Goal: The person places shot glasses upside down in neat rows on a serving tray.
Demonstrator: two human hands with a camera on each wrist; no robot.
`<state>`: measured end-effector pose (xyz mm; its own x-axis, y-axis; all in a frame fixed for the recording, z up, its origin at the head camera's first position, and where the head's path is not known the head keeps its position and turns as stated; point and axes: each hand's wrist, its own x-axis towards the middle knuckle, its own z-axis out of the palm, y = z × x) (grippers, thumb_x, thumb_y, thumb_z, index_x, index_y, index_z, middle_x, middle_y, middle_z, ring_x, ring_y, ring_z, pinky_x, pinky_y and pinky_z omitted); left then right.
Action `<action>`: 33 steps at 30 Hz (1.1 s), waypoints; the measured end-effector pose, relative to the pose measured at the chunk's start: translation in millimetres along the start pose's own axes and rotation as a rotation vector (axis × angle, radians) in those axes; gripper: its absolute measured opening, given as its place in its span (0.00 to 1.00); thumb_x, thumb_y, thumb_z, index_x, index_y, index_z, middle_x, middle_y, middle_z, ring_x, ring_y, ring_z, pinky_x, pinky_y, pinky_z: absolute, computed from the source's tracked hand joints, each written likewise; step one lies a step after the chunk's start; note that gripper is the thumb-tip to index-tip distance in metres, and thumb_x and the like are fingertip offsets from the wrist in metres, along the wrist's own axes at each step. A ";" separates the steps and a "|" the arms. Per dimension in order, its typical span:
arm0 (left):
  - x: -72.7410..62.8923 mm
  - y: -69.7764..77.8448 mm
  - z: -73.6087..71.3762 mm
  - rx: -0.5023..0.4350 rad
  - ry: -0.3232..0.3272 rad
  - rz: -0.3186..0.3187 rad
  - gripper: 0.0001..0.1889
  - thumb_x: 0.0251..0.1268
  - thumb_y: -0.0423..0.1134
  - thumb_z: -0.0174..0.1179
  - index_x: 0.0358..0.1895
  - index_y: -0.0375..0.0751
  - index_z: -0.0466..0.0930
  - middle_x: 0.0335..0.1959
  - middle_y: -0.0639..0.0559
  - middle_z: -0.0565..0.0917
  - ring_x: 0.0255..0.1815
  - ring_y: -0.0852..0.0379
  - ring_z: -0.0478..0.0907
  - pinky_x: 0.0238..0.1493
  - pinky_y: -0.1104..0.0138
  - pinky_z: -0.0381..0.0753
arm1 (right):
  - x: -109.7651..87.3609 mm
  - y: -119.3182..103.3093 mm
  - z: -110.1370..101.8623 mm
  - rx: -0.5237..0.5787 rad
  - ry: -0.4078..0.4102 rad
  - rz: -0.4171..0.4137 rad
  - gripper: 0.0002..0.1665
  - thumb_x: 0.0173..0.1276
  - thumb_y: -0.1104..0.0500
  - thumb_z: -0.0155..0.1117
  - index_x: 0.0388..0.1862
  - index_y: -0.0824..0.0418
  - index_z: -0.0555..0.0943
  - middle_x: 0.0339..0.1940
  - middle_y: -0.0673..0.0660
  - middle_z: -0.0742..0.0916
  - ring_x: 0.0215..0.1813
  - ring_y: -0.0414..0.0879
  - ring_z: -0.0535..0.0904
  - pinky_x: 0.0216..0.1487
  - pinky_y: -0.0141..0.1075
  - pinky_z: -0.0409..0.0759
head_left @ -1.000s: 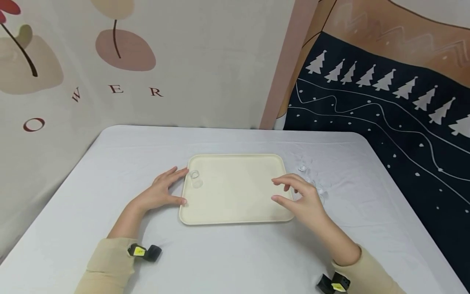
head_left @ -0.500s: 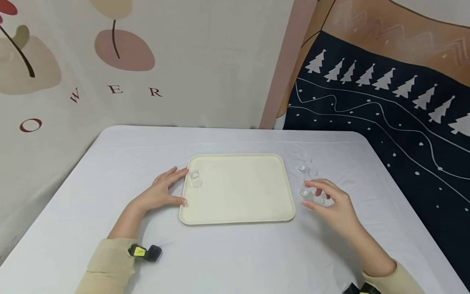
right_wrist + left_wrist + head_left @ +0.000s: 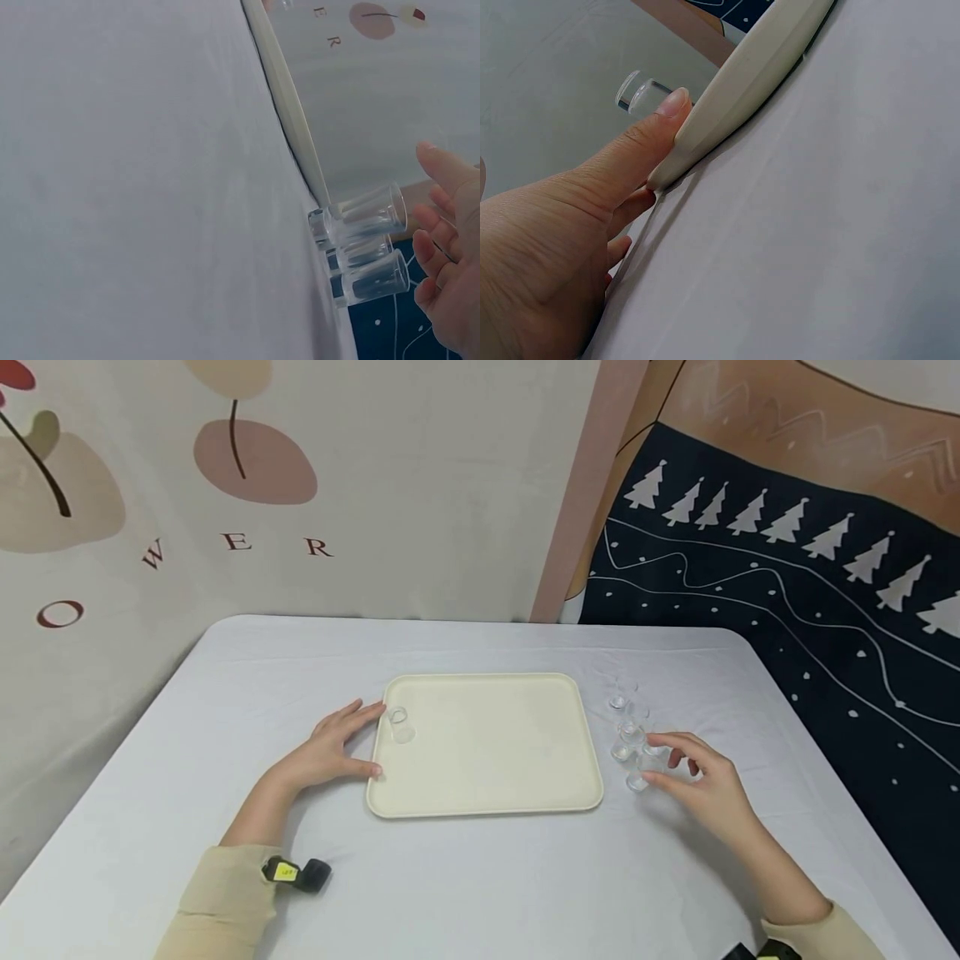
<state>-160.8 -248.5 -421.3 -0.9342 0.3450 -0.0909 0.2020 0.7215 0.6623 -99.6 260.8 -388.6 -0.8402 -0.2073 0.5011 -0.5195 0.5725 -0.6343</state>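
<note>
Clear tapered cups (image 3: 362,217) stand near the parted right grip (image 3: 705,783); spread left grip (image 3: 327,753) touches round-cornered tray (image 3: 487,747).

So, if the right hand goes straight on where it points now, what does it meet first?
Probably the right hand meets the nearest clear glass first, though depth is unclear: it might pass just above.

Left hand (image 3: 330,750) touching cream tray (image 3: 487,747), right hand (image 3: 702,782) near clear glasses (image 3: 622,751), white tablecloth (image 3: 465,885)
</note>
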 end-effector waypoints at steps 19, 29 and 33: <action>0.6 -0.7 -1.3 0.001 -0.008 0.008 0.55 0.42 0.57 0.74 0.75 0.47 0.54 0.76 0.39 0.50 0.73 0.30 0.37 0.60 0.28 0.40 | -12.1 23.5 5.2 -0.010 -0.095 0.242 0.25 0.51 0.65 0.77 0.51 0.61 0.82 0.22 0.50 0.75 0.25 0.39 0.68 0.19 0.29 0.67; 1.1 -0.7 -0.9 -0.004 -0.008 0.007 0.55 0.41 0.57 0.74 0.75 0.47 0.55 0.76 0.40 0.51 0.74 0.31 0.36 0.61 0.28 0.40 | -18.0 32.7 9.2 -0.024 -0.132 0.284 0.23 0.52 0.64 0.77 0.47 0.64 0.82 0.21 0.49 0.74 0.25 0.39 0.69 0.21 0.29 0.69; 0.9 -1.2 -0.2 -0.006 -0.007 0.001 0.55 0.41 0.57 0.74 0.75 0.47 0.55 0.76 0.40 0.50 0.73 0.31 0.36 0.61 0.28 0.39 | -18.8 33.8 10.6 -0.030 -0.139 0.287 0.22 0.52 0.63 0.77 0.47 0.64 0.82 0.21 0.49 0.75 0.25 0.39 0.68 0.22 0.29 0.69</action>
<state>-161.9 -249.2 -422.0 -0.9321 0.3494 -0.0955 0.2006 0.7175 0.6670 -103.0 275.6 -425.8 -0.9660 -0.1395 0.2179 -0.2555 0.6461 -0.7192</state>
